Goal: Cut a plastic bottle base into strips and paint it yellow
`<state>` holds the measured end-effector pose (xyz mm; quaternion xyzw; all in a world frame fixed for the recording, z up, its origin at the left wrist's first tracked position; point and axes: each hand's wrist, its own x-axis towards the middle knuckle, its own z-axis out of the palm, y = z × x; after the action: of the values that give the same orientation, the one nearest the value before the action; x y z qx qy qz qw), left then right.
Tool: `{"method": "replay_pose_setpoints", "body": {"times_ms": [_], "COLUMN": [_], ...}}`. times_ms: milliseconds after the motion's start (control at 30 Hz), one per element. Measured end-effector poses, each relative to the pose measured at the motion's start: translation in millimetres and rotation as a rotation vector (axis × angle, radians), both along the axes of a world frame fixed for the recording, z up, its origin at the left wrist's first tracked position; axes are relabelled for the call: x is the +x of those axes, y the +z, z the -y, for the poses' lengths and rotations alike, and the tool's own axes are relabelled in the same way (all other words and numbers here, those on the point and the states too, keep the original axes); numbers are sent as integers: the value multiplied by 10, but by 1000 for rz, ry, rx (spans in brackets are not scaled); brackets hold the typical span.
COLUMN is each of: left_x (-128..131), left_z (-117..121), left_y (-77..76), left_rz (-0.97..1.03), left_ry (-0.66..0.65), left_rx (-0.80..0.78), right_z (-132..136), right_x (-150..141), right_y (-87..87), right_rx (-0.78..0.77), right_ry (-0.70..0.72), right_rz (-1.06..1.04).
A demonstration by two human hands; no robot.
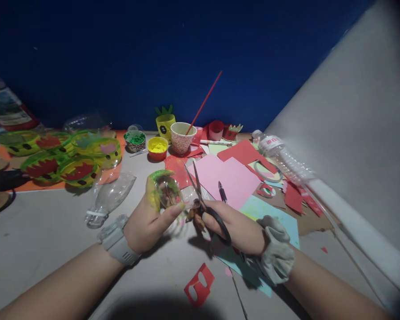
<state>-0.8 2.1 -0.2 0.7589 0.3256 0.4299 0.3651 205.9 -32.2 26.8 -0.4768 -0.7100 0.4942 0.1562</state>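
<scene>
My left hand (150, 222) is closed around a cut piece of clear plastic bottle (168, 189), its edge painted green and yellow. Fingers of this hand carry smears of the same paint. A clear strip of the plastic juts out to the right. In my right hand (225, 222) is a pair of black-handled scissors (200, 184). The blades point up and stand apart, right beside the end of the clear strip. Whether they touch the plastic I cannot tell. A black pen (222, 192) lies on pink paper (233, 173) beyond my right hand.
Several painted bottle rings (78, 171) stand at left near a cut bottle top (111, 195). Paint cups in green (135, 141) and yellow (158, 148) and a paper cup (183, 140) stand at the back. A plastic bottle (285, 158) lies at right. Red cut paper (200, 284) lies in front.
</scene>
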Motion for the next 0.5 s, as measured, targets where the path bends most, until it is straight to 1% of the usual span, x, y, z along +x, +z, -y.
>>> {"method": "replay_pose_setpoints", "body": {"times_ms": [100, 233, 367, 500], "left_x": [-6, -8, -1, -1], "left_z": [4, -18, -30, -26], "left_y": [7, -6, -21, -16], "left_rz": [-54, -134, -125, -122], "left_ry": [7, -12, 12, 27], "left_rx": [61, 115, 78, 66], "right_z": [-3, -1, 4, 6], "right_x": [17, 29, 24, 21], "right_y": [9, -9, -46, -67], "right_rx": [0, -11, -37, -42], "right_ry": [4, -24, -63, -106], "right_rz": [55, 41, -11, 43]}}
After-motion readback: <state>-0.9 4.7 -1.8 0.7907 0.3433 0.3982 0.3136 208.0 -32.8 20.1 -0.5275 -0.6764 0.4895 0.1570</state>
